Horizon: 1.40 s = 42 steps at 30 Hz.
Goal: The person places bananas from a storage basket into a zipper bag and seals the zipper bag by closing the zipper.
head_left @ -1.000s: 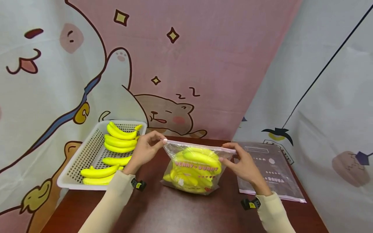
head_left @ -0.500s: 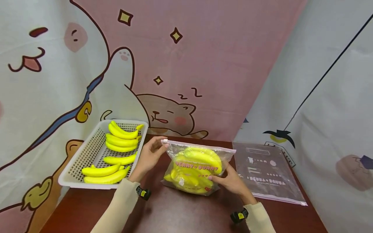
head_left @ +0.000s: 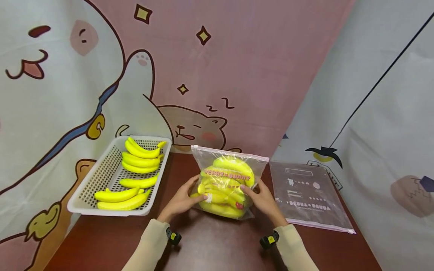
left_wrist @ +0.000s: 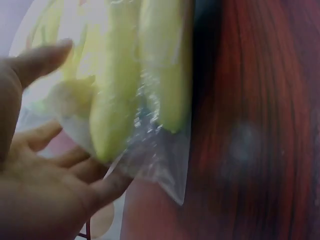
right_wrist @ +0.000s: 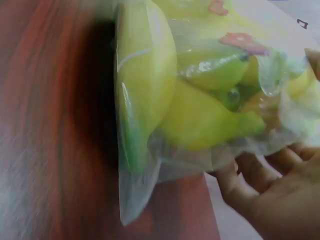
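Note:
In the head view a clear zip bag packed with yellow bananas stands upright in the middle, its slider at the top left corner. My left hand holds its left side, thumb on the front and the other fingers behind. From the right, my right hand holds the opposite side in the same way. The left wrist view shows banana tips through the film beside the left hand. Green-tipped bananas press against the film in the right wrist view. Whether the bag's bottom touches the table cannot be told.
A white perforated basket with several bananas stands at the left. Flat on the right of the dark red table lies another zip bag. Printed cloth hangs behind and at the sides.
Both hands have left the bag's zip edge and moved down to its sides, the right one first. The filled bag now sits slightly higher in the head view. The basket and flat bag stay put.

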Each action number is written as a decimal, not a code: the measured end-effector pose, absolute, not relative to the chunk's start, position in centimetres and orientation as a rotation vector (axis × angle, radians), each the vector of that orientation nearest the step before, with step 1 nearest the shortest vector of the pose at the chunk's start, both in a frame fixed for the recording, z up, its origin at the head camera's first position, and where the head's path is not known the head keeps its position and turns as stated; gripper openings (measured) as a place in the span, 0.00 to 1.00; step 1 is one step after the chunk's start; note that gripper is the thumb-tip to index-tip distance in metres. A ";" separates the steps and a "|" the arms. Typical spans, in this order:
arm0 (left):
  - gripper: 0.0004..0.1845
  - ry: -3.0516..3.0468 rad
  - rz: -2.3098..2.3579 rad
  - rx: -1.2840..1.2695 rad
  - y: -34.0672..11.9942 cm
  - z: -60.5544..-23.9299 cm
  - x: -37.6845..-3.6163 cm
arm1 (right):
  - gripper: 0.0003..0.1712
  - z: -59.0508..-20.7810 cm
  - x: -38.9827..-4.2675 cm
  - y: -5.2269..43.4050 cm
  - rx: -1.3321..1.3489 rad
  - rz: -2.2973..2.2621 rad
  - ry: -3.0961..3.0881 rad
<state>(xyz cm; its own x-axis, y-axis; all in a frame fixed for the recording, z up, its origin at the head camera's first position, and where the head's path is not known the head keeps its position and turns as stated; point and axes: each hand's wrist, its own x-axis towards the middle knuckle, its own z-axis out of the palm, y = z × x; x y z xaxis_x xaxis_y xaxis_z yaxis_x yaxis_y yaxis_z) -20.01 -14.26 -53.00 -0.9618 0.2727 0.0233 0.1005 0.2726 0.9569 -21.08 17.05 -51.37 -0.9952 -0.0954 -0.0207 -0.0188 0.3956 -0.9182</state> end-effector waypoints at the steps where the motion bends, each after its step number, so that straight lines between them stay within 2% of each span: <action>1: 0.42 2.419 1.780 0.331 -14.1 -53.1 -20.1 | 0.33 -51.3 -21.5 16.8 -0.080 -1.709 2.541; 6: 0.35 2.581 1.770 0.199 -13.7 -53.3 -20.6 | 0.35 -51.3 -23.3 15.5 0.001 -1.806 2.418; 15: 0.29 2.634 1.735 -0.071 -13.9 -53.8 -21.3 | 0.63 -52.6 -23.9 15.0 -0.089 -1.591 2.411; 22: 0.28 2.662 1.754 -0.190 -14.1 -53.7 -22.3 | 0.70 -53.2 -23.3 14.2 -0.206 -1.475 2.523; 26: 0.25 2.704 1.764 -0.255 -14.1 -53.2 -22.8 | 0.71 -53.3 -22.6 13.6 -0.344 -1.374 2.681; 31: 0.25 2.752 1.740 -0.310 -14.3 -52.4 -23.1 | 0.67 -53.1 -22.2 12.5 -0.504 -1.269 2.792; 42: 0.27 2.792 1.614 -0.330 -14.5 -52.2 -24.0 | 0.63 -53.4 -23.5 12.0 -0.515 -1.198 2.792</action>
